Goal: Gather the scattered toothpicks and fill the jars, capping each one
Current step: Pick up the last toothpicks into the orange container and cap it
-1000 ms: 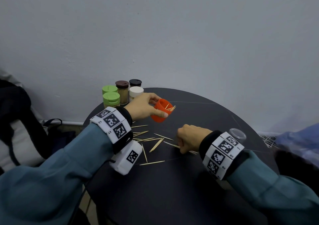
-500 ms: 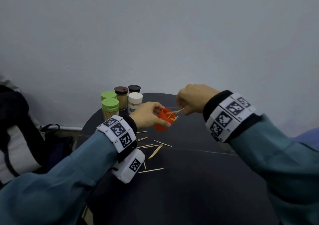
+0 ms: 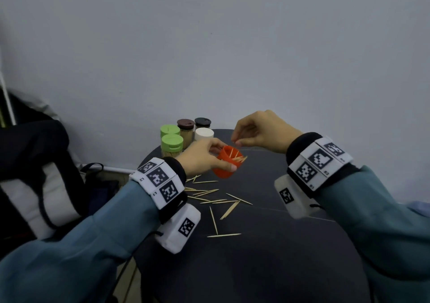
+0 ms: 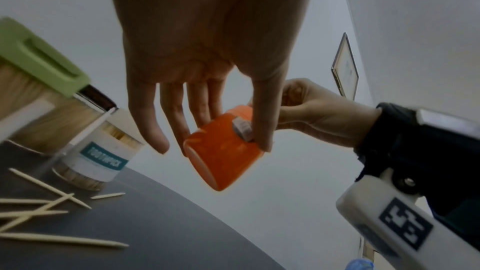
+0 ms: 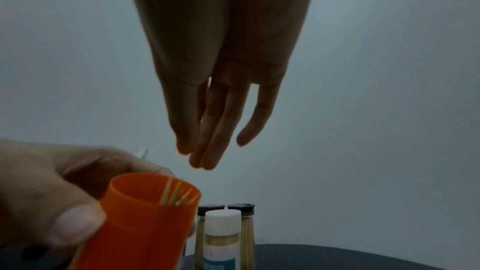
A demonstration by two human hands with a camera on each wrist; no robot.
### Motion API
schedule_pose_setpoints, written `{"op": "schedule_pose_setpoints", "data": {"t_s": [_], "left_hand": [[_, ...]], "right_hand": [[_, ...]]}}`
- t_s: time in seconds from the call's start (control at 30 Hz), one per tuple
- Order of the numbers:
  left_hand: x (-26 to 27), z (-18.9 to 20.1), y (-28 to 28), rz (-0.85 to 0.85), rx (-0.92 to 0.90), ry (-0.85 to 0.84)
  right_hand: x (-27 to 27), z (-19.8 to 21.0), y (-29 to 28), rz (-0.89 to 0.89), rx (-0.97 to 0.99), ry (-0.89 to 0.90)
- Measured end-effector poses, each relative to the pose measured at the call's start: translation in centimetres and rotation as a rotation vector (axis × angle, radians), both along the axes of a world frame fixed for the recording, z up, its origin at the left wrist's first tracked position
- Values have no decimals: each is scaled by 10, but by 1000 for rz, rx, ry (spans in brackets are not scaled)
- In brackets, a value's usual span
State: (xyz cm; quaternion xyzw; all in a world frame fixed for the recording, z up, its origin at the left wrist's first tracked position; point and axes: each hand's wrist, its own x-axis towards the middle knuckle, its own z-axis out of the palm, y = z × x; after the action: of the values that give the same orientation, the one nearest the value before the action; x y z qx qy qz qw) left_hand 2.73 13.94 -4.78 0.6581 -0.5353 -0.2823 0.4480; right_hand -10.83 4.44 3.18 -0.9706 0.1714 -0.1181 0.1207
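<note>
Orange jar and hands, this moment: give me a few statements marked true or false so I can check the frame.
1. The left hand grips the orange jar, tilted, off the table. True.
2. The orange jar is capped. False: its mouth is open, toothpicks inside.
3. The right hand is pressed flat on the table. False: it hovers above the jar's mouth.
4. Loose toothpicks lie on the table. True.
5. The white-capped jar lies on its side. False: it stands upright.
</note>
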Motion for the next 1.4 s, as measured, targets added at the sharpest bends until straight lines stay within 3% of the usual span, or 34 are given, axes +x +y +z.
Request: {"op": "schedule_pose_setpoints", "data": {"t_s": [0.13, 0.23, 0.43, 0.63, 0.83, 1.13, 1.4], "left_hand": [[16, 3, 17, 48, 19, 4], [29, 4, 33, 91, 20, 2], [58, 1, 63, 198, 18, 21], [78, -7, 81, 275, 37, 9], [79, -8, 81, 269, 55, 10], [67, -3, 73, 244, 71, -16], [63, -4, 67, 226, 84, -23]], "right_hand": [[10, -15, -2, -44, -46, -127], [20, -31, -3, -91, -10, -121], [46, -65, 10, -111, 111, 535], [75, -78, 22, -24, 146, 793], [88, -83, 23, 62, -36, 735], [77, -92, 23, 109, -11, 562], [66, -91, 18, 61, -23, 590]]}}
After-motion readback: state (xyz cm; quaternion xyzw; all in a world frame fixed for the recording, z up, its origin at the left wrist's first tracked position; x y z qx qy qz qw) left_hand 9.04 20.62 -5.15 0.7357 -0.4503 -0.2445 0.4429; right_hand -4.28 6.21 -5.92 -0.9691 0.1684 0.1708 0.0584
